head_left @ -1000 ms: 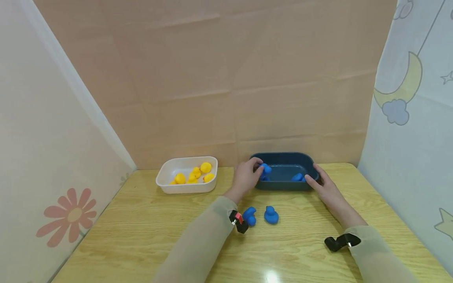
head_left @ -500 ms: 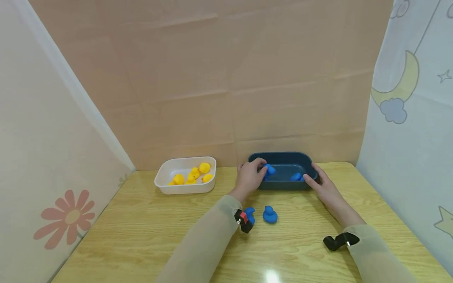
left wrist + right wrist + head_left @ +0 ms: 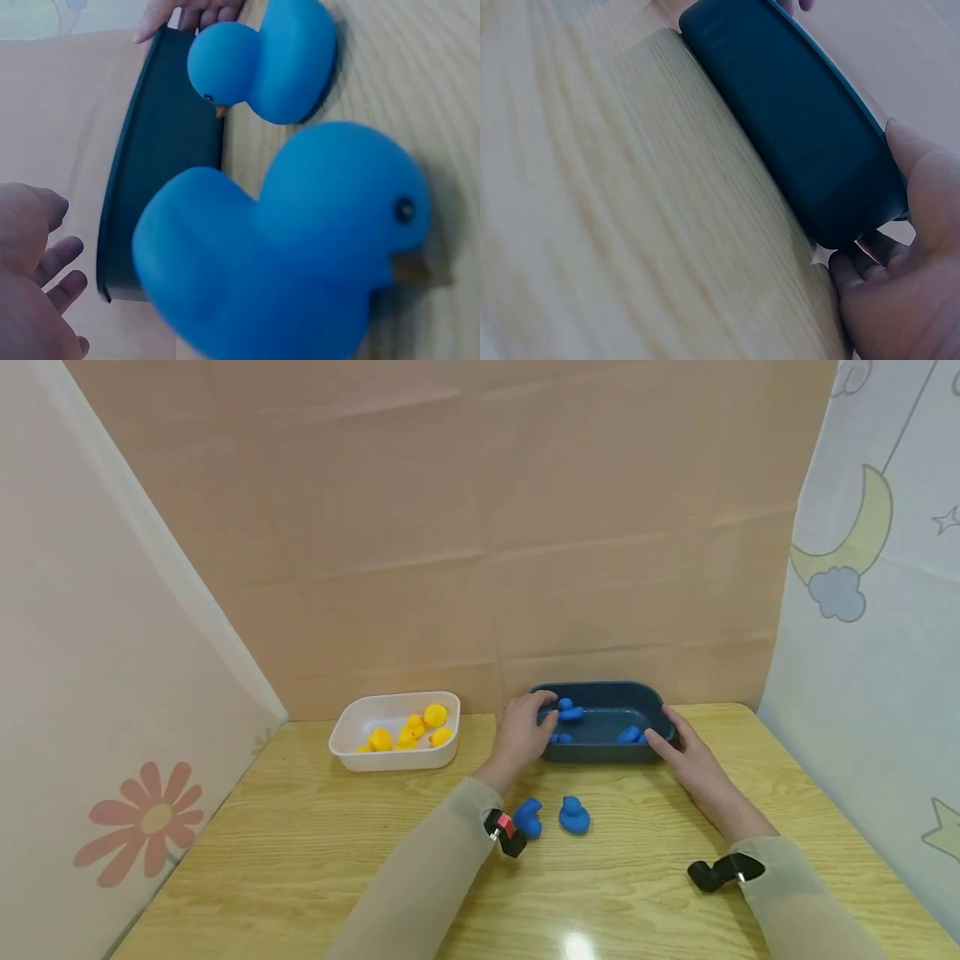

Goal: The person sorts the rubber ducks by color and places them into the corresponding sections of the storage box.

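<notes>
Over the left end of a dark teal basin (image 3: pixel 600 753), my left hand (image 3: pixel 521 732) hovers with fingers spread and nothing between them. Just right of its fingertips, a blue rubber duck (image 3: pixel 571 712) lies inside the basin. More blue ducks sit by the basin's front wall, partly hidden. My right hand (image 3: pixel 697 763) grips the basin's right end, its thumb at the rim in the right wrist view and its fingers (image 3: pixel 847 270) bent below. On the table, one blue duck (image 3: pixel 574 816) stands beside another blue duck (image 3: pixel 262 262), large in the left wrist view, near my left wrist.
A white basin (image 3: pixel 393 761) with several yellow ducks (image 3: pixel 381 740) stands left of the dark one on the wooden table (image 3: pixel 300 852). A brown cloth backdrop (image 3: pixel 390 527) hangs behind, and printed cloths flank both sides.
My left hand moved slightly right with a blue duck, let it go inside the dark basin, and drew back left with its fingers apart. The right hand has kept its place.
</notes>
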Tool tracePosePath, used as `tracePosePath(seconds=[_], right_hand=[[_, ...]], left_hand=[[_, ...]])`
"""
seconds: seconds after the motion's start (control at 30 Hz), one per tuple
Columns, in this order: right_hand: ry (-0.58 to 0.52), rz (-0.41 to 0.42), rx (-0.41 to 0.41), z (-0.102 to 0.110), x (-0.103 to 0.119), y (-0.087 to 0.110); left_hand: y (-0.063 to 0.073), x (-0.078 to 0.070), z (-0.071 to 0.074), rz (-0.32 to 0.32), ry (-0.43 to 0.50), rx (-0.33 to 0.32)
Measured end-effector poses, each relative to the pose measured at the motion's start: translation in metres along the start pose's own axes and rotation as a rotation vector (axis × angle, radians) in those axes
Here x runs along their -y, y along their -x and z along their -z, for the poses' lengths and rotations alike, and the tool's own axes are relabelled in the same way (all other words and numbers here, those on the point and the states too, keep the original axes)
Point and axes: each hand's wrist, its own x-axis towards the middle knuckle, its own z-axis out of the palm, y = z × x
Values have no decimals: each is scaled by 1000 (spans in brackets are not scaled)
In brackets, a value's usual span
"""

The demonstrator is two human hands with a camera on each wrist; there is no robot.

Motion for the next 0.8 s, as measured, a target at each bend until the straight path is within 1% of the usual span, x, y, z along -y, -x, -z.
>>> tracePosePath(seconds=[0.23,0.4,0.53,0.67,0.8], right_hand=[[2,8,-4,2,0,0],[5,11,-1,3,2,0],[10,18,2,4,2,2],[29,18,3,5,1,1],[38,19,3,7,1,1]], left_hand=[[16,4,15,-63,79,-46],[33,8,28,-85,107,-41],[46,14,36,-99,130,-18],[59,20,41,-135,142,10],[71,21,46,-168,140,50]])
